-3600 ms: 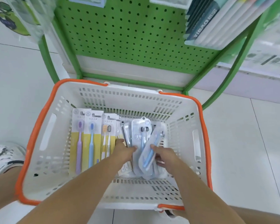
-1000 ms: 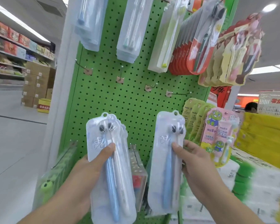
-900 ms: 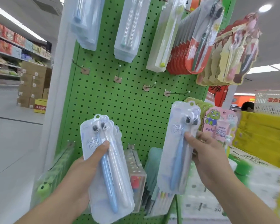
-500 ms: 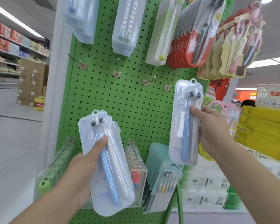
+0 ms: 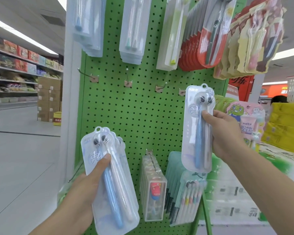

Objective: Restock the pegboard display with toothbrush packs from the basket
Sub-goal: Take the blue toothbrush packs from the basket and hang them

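Note:
A green pegboard [image 5: 139, 106] stands in front of me. My left hand [image 5: 85, 189] grips a small stack of clear toothbrush packs [image 5: 112, 184], each with a blue and a white brush, held low at the board's left. My right hand [image 5: 226, 133] holds one clear toothbrush pack [image 5: 196, 129] upright, its hang hole level with the rightmost empty hook [image 5: 182, 91] in the middle row. Three more bare hooks [image 5: 128, 77] run leftward in that row. The basket is out of view.
Filled hooks carry toothbrush packs [image 5: 132, 28] along the top and red packs [image 5: 199, 44] at upper right. Boxed brushes [image 5: 154, 189] and teal packs [image 5: 185, 192] hang below. Kids' packs [image 5: 244, 121] hang at right. Aisle shelves [image 5: 15, 65] lie left.
I have gone from the basket to the pegboard with packs in both hands. My right hand has raised its pack up and rightward to the empty hook row; my left hand stays low.

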